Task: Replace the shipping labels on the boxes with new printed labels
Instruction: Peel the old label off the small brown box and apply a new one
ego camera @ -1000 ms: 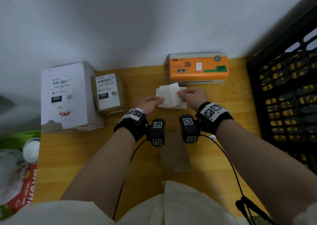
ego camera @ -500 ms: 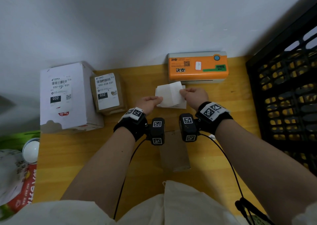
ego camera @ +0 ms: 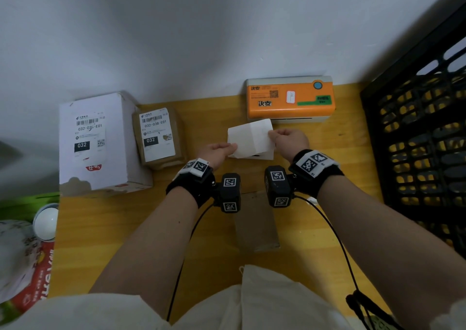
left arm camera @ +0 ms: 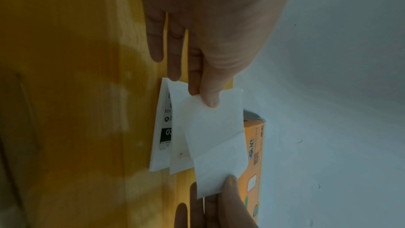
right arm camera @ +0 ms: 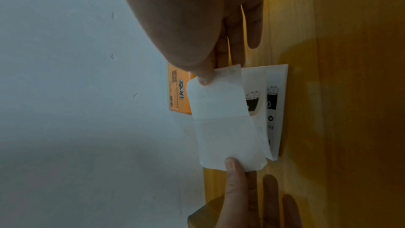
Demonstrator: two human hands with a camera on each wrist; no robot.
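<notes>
While held just in front of the printer, label pinched at opposite edges by left hand and right hand; peeling from backing, by judgement. Next: separate cleanly, carry to unlabelled box nearest the body

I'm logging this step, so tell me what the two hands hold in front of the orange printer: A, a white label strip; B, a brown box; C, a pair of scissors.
A: left hand and right hand each pinch an end of the white label strip.
</notes>
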